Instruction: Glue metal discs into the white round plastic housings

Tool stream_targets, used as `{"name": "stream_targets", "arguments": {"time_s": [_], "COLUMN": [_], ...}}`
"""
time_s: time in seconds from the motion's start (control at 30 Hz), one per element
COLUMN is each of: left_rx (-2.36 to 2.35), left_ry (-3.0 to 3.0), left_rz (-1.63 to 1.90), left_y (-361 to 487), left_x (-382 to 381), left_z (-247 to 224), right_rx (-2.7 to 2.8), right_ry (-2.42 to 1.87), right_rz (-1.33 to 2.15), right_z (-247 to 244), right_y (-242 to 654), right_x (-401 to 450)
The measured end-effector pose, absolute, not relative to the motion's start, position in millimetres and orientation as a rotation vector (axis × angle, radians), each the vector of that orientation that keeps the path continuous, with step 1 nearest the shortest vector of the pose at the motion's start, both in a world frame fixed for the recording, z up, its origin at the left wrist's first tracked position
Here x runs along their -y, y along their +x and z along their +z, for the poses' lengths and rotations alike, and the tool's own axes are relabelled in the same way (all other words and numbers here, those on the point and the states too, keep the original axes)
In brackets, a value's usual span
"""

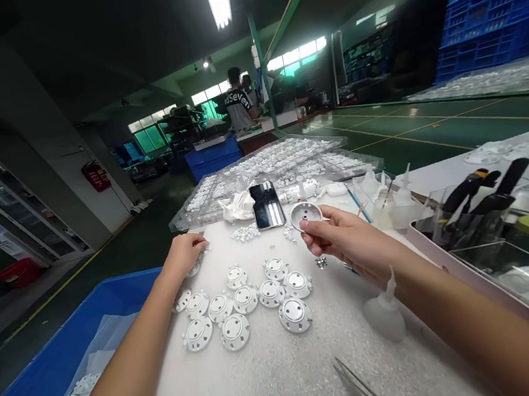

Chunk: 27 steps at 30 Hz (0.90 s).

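Observation:
Between the thumb and fingers of my right hand (334, 237) is a round white part (306, 216), its hollow side facing me. My left hand (186, 253) is at the left edge of the white work surface (285, 384), fingers pressed together near small white pieces; what they grip is too small to make out. Several round white discs (295, 315) with holes lie in the middle. A pile of tiny white parts (245, 233) sits beyond them, in front of a phone (267, 205). Small metal pieces (321, 261) lie below my right hand.
Metal tweezers (361, 386) lie near the front edge. A squeeze bottle (385, 313) stands under my right forearm. At right is a tool box (466, 286); at left, a blue bin (26, 380). Trays (282, 154) of white parts are behind. A person (239, 104) is in the background.

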<state>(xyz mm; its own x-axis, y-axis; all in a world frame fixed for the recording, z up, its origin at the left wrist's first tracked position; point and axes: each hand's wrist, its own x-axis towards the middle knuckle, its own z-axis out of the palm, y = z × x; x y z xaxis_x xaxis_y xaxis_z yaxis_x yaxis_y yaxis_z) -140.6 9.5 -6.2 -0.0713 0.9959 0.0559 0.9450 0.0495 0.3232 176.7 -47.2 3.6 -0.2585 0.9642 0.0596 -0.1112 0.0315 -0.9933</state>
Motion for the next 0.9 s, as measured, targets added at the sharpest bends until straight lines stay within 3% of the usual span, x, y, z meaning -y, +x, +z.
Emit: {"name": "stream_targets", "arguments": {"time_s": [0.3,0.63,0.9], "left_rx": [-1.999,-1.461,-0.998], "left_ry": [2.053,1.799,1.592], "left_rz": [0.438,1.09,1.026], "left_y": [-136.4,-82.8,-37.7], "left_x": [-13.8,45.1,74.7], "left_z": [-10.2,29.8,17.6], "right_rx": [1.515,1.915,2.093], "right_ry": [-0.986,-0.854,-0.872], "right_rz": [1.348,1.036,0.795], "right_z": [0.6,-2.9,-3.6], "right_y": [171.3,166.5,165.5], "right_x": [51.5,56.0,60.4]}}
